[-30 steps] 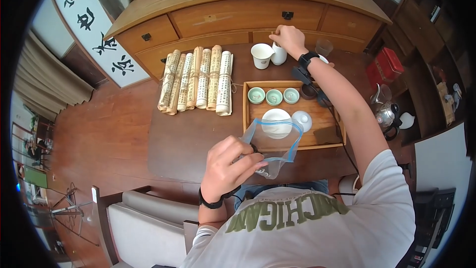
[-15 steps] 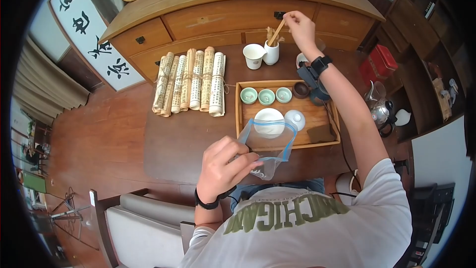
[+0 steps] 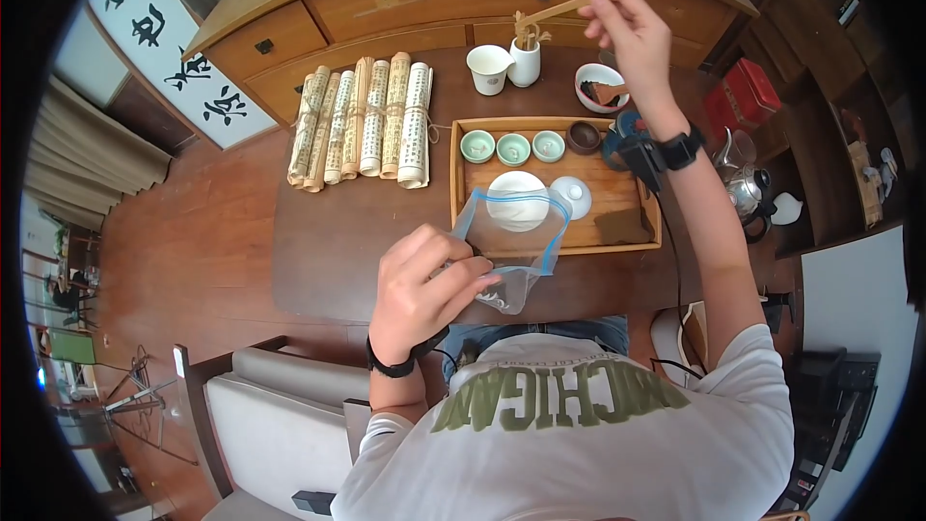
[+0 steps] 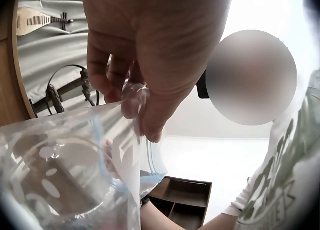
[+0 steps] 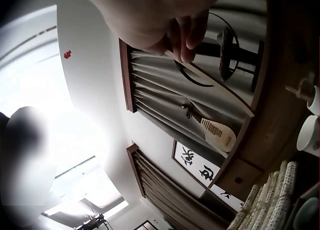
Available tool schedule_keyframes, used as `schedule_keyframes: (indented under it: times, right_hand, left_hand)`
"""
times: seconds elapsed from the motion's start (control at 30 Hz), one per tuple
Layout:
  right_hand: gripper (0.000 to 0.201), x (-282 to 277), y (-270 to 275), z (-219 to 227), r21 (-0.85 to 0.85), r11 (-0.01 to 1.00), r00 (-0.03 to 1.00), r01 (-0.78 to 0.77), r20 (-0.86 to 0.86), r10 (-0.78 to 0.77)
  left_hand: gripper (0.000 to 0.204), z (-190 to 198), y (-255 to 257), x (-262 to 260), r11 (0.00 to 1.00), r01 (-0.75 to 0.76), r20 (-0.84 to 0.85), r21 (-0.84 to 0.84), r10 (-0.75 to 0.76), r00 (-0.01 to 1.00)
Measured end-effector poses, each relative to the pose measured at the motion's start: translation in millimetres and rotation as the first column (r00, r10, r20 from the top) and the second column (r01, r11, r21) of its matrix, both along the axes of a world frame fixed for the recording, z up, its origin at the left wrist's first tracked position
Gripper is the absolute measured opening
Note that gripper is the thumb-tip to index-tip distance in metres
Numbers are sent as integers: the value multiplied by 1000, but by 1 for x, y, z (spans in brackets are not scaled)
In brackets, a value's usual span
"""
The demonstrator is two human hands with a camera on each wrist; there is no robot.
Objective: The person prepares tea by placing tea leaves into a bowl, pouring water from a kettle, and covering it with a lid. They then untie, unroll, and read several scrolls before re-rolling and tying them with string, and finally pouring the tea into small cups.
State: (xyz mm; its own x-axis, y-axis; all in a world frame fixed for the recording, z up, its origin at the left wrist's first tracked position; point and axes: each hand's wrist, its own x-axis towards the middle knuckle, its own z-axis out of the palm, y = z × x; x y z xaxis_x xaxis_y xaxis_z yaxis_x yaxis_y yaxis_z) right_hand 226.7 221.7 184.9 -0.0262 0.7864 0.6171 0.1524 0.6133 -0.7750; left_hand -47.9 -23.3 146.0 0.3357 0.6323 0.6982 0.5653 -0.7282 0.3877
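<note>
My left hand [image 3: 415, 285] pinches a clear zip bag [image 3: 526, 256] by its edge over the table's near side. The bag's blue-sealed mouth gapes, and it overlaps a white dish [image 3: 511, 185] in the head view. High over the table's far side, my right hand [image 3: 632, 39] pinches one end of a slim, slightly curved wooden tea tool [image 5: 220, 87]. Its other end points left, above a white tool holder [image 3: 525, 66] with more wooden tools [image 3: 527, 34] in it. A white pitcher [image 3: 489, 70] stands beside the holder.
A wooden tray [image 3: 555, 251] carries green cups [image 3: 513, 149], a dark cup [image 3: 584, 137] and a white lid [image 3: 571, 198]. Behind it sits a white bowl [image 3: 590, 101] with dark contents. Tied scrolls [image 3: 362, 125] lie left; a red tin [image 3: 743, 95] and kettle [image 3: 748, 188] are right.
My right hand has lifted the wooden tool out of the white holder and swung up and to the right with it. My left hand still holds the bag.
</note>
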Motion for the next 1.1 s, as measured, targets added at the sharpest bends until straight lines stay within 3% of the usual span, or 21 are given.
schedule_keyframes:
  times: [0.1,0.2,0.4,0.63,0.93,1.03,1.1]
  right_hand:
    - [23,-15,29,-17,14,999,984,47,168,-49]
    - [22,-26,64,-42,236,961,894,146,384,-230]
    - [24,-40,88,-62,278,932,710,232,607,-358]
    - [21,-37,114,-92,137,948,630,288,719,-295]
    - [16,-35,127,-111,59,945,631,320,731,-259]
    - [22,-32,135,-116,-293,903,767,315,639,-60]
    - [20,-26,141,-120,-280,916,844,288,526,-105]
  left_hand:
    - [25,0,-1,0,1000,-12,1,1,12,1000]
    - [26,-1,-3,-2,999,-31,12,6,31,999]
    - [26,-1,-4,-7,999,-47,14,5,47,999]
    - [27,-1,0,-6,999,-28,2,17,28,1000]
    - [27,-1,-1,-5,1000,-20,-3,11,20,1000]
    - [27,0,-2,-3,1000,-19,-4,11,19,1000]
    - [26,0,-2,-4,1000,-19,1,12,19,1000]
